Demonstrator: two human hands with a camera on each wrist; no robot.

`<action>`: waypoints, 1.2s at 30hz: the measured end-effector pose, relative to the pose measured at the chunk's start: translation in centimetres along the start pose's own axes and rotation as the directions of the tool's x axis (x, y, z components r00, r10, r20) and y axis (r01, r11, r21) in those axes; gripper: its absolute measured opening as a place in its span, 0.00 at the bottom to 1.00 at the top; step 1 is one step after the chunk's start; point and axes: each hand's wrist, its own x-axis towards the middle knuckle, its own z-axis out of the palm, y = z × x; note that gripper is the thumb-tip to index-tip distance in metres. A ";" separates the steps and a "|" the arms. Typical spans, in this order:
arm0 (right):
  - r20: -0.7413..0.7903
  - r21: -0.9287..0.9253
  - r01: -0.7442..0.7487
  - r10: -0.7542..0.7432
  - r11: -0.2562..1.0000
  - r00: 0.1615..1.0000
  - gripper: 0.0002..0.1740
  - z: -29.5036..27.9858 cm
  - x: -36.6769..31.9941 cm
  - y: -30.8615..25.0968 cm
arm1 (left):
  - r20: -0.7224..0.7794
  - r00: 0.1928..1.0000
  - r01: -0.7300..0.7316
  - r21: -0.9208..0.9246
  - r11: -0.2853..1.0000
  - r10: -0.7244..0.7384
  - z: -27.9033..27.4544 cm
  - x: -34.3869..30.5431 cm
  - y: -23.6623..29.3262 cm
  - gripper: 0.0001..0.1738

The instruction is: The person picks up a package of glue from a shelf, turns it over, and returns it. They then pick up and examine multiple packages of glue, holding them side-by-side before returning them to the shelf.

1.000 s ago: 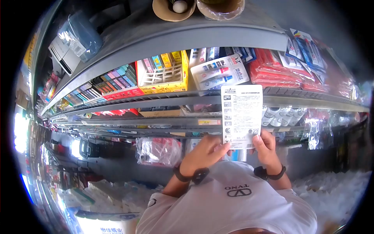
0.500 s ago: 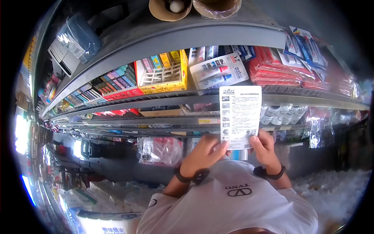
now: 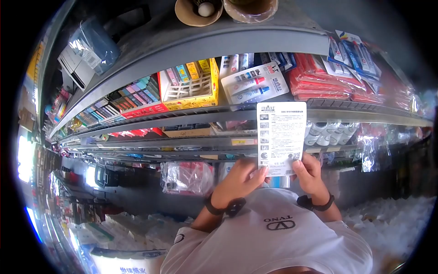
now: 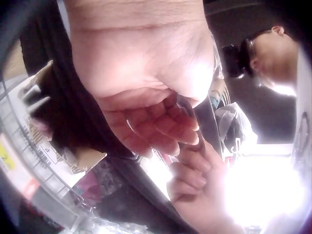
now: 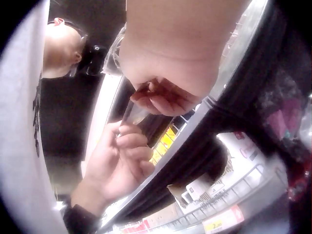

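Note:
Both hands hold a white blister card (image 3: pixel 282 137) upright in front of the chest, its back with small text and little pictures facing the head camera. My left hand (image 3: pixel 239 182) pinches the lower left corner, thumb on the printed side. At the lower right edge my right hand (image 3: pixel 310 174) grips it the same way. Beneath the card a bit of light blue shows between the hands. In the left wrist view the left fingers (image 4: pixel 151 129) curl behind the card, seen nearly edge-on. The right wrist view shows the right hand (image 5: pixel 168 92) at the card's other side.
On the shelf ahead lie a blister pack with red-capped and blue-capped tubes (image 3: pixel 255 86), a yellow box (image 3: pixel 194 101) and red plastic packets (image 3: pixel 315 84). A lower shelf carries a price tag (image 3: pixel 242 142). A plastic-wrapped red pack (image 3: pixel 187 178) sits below, left of the hands.
The card has shifted very slightly left and down in the head view, and the shelf has drifted a little left too. Both hands keep the same hold.

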 end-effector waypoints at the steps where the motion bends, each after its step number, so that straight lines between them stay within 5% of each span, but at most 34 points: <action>1: -0.002 0.000 0.000 0.000 1.000 1.000 0.19 0.0 -0.1 0.0 | 0.001 1.000 -0.007 0.001 1.000 0.007 0.0 -0.1 0.0 0.11; 28: -0.011 -0.040 -0.002 0.002 0.999 1.000 0.18 -0.1 -1.1 -0.3 | -0.029 0.999 0.020 0.003 1.000 -0.020 0.8 -0.9 0.7 0.11; 34: -0.038 -0.042 -0.010 0.008 0.999 0.999 0.17 -0.2 -1.1 -0.7 | -0.082 0.976 0.205 0.053 0.977 -0.201 0.8 -0.6 1.0 0.14; 36: -0.044 -0.025 -0.024 0.023 0.999 0.999 0.16 -0.3 -1.1 -0.6 | -0.165 0.984 -0.047 0.096 0.994 0.062 1.4 0.0 0.1 0.12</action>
